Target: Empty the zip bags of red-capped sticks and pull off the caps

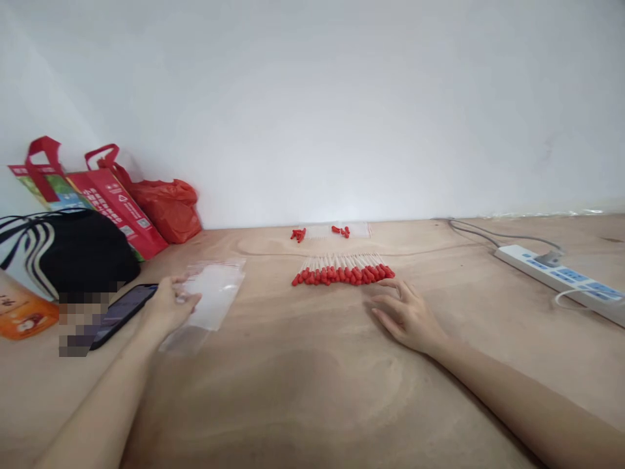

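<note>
My left hand [170, 305] is at the left edge of some clear zip-lock bags [215, 296], which lie flat and overlap on the table. Its thumb stands apart from its loosely bent fingers, and nothing shows between them. My right hand [407, 314] rests on the wood with fingers apart and slightly bent, holding nothing. Just beyond its fingertips lies a row of thin pale sticks with red tips [342, 275], the red ends toward me. Farther back, a few loose red pieces [298, 234] lie beside and on another clear bag [361, 229] near the wall.
A phone [124, 316] lies left of my left hand, partly pixelated. Behind it are a black drawstring bag [92, 254], an orange packet [24, 312], red carrier bags [122, 208] and a red plastic bag [168, 212]. A white power strip [561, 277] with cables is at right.
</note>
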Tool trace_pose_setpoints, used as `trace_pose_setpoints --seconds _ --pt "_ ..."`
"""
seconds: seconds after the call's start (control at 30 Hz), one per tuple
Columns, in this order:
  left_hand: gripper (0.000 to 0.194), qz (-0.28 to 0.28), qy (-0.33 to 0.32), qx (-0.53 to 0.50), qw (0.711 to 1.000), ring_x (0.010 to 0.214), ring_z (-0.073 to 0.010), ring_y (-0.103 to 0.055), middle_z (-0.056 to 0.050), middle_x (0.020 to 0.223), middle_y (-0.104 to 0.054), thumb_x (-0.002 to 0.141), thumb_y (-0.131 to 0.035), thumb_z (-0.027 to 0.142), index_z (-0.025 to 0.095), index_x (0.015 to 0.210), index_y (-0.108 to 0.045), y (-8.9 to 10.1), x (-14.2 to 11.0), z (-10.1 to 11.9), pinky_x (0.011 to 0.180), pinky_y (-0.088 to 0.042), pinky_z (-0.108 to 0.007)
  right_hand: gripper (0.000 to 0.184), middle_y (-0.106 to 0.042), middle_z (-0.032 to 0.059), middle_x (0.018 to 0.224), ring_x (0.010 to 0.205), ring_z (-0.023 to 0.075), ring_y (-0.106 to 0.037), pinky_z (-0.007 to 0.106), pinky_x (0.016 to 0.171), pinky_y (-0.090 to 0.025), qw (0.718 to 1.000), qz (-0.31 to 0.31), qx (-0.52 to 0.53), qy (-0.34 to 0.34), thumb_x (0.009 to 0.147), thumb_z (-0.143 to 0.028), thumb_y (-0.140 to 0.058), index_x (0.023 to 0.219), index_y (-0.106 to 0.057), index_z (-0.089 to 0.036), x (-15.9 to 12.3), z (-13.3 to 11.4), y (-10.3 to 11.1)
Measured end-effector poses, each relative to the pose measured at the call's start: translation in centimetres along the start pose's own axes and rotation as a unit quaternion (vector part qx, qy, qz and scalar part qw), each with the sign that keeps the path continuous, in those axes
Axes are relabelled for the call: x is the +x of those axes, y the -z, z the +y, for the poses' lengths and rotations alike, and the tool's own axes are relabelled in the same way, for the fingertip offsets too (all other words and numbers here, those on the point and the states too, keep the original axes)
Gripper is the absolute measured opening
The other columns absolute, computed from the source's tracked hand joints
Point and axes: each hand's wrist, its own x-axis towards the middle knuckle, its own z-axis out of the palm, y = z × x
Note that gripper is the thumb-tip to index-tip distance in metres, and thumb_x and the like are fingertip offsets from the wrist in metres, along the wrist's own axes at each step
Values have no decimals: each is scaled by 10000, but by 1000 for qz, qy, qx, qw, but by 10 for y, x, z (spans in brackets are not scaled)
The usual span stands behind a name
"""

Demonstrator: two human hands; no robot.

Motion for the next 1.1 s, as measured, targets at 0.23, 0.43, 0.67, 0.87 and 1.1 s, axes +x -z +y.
trace_pose_setpoints --seconds 0.23,0.43,0.67,0.87,1.1 --pt "427 56 -63 239 967 1186 -353 -349 -200 1273 -395 809 -407 335 114 1172 -444 4 -27 -11 876 -347 -463 203 -529 96 1070 995 216 -507 399 822 -450 998 -45 34 4 821 -293 -479 957 -609 -217 3 4 -1" --pt "470 -96 -234 180 951 1311 -265 -196 -86 1407 -290 873 -306 343 196 1319 -338 -20 -26 -17 1007 -218 -465 376 -514 84 1213 1131 206 -456 396 936 -401 976 -160 117 84 862 -374 -412 1188 -506 -212 4 -1 7" --pt "522 -126 -211 193 950 1302 -323 -190 -141 1399 -278 864 -311 448 189 1316 -355 -19 -28 -2 984 -114 -598 484 -444 76 1306 1232 208 -363 413 1011 -331 963 -229 130 64 867 -436 -374 1291 -401 -202 6 -3 4" --pt "516 -174 -498 30 849 1315 -221 -200 -70 1426 -249 879 -304 456 209 1332 -320 -26 -72 76 1053 -218 -420 584 -368 81 1360 1264 218 -307 427 1040 -274 959 -252 123 40 845 -494 -387 1345 -299 -206 6 -1 5" --pt "519 -287 -569 -31 770 1308 -239 -217 -63 1427 -242 859 -374 480 279 1333 -304 -55 -106 117 1062 -174 -474 601 -327 75 1384 1277 231 -277 447 1050 -219 952 -288 102 29 836 -536 -365 1344 -297 -224 7 0 7"
